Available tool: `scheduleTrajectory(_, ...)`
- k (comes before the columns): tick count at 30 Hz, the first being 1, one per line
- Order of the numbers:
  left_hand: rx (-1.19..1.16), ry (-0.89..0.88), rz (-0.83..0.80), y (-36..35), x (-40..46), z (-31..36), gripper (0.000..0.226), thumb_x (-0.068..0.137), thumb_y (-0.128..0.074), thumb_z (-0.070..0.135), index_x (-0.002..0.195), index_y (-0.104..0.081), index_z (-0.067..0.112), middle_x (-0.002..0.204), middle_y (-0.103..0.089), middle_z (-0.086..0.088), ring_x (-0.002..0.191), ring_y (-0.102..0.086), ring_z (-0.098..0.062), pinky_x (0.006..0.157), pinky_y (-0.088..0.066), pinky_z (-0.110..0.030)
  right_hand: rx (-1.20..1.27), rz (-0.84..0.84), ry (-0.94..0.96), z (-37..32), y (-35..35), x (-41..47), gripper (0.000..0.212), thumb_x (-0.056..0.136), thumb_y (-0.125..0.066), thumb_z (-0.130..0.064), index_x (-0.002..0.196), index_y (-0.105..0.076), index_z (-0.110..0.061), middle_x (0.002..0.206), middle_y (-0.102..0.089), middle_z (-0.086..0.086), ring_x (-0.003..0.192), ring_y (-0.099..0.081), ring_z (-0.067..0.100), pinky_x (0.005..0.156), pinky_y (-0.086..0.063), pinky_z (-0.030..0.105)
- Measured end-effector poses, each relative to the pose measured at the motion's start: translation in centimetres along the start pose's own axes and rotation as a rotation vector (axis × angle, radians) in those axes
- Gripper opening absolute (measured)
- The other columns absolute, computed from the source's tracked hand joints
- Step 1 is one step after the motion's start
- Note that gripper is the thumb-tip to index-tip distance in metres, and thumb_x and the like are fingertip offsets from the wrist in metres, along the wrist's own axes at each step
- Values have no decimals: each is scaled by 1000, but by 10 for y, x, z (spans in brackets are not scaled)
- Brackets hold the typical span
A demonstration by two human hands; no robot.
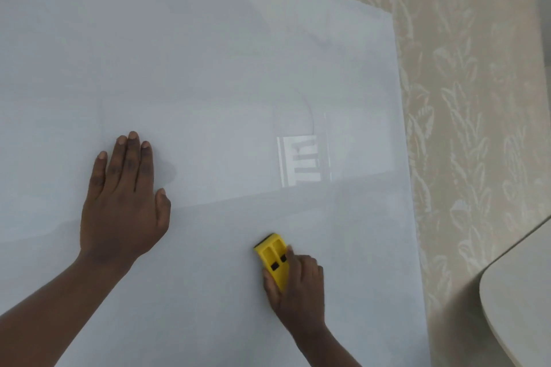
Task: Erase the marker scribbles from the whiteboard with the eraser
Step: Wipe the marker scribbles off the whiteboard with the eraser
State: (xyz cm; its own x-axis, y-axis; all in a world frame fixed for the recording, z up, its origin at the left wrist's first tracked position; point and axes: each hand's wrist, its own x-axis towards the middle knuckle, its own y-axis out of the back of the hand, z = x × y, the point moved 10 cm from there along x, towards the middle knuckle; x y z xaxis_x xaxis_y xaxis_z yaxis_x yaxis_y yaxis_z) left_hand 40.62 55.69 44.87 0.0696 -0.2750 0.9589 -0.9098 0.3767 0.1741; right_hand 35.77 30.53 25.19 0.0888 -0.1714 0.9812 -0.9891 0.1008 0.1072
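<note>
left hand (123,202) flat on the board (208,68), palm down, fingers straight & close together, thumb out to the side. right hand (296,283) grips the yellow eraser (272,259) w/ thumb on one edge, fingers curled over the other, pressing it on the board's lower right part. board looks wiped, only faint grey smears near top right. patterned wallpaper (465,98) beside the board's right edge.
</note>
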Motion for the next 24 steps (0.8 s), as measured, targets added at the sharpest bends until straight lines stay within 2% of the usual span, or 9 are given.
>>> scheduleTrajectory(3, 5, -42, 17, 1, 13, 15, 69, 93, -31, 28, 153, -26, -8, 162, -24, -29, 152, -24, -39, 126, -17, -54, 33, 12, -323, 59, 7, 17, 57, 90, -56, -47, 121, -56, 0, 86, -56, 12, 76, -57, 33, 63, -50, 41)
scheduleTrajectory(6, 7, -39, 16, 2, 33, 18, 70, 93, -30, 29, 153, -25, -8, 161, -25, -28, 152, -24, -39, 125, -18, -54, 122, 56, -586, 97, 12, 44, 51, 88, -68, -36, 121, -52, 0, 93, -56, 16, 85, -58, 38, 71, -53, 46)
scheduleTrajectory(11, 34, -30, 15, -6, 44, 16, 71, 94, -26, 31, 154, -23, -8, 162, -26, -27, 153, -23, -37, 125, -20, -54, 154, 192, -604, 101, 24, 130, 48, 88, -67, -36, 116, -52, 0, 96, -57, 19, 87, -57, 41, 73, -52, 47)
scheduleTrajectory(17, 51, -41, 33, -8, 44, 17, 69, 96, -28, 30, 154, -23, -7, 163, -23, -24, 153, -24, -35, 124, -23, -53, 243, 255, -699, 98, 31, 239, 51, 91, -59, -43, 116, -48, -1, 107, -55, 22, 99, -55, 42, 86, -45, 48)
scheduleTrajectory(24, 57, 69, 45, -6, 42, 5, 77, 92, -34, 36, 154, -22, -8, 164, -20, -26, 155, -19, -35, 126, -16, -55, 330, 267, -524, 31, 40, 316, 53, 92, -58, -45, 124, -48, -4, 113, -54, 18, 105, -52, 40, 90, -44, 47)
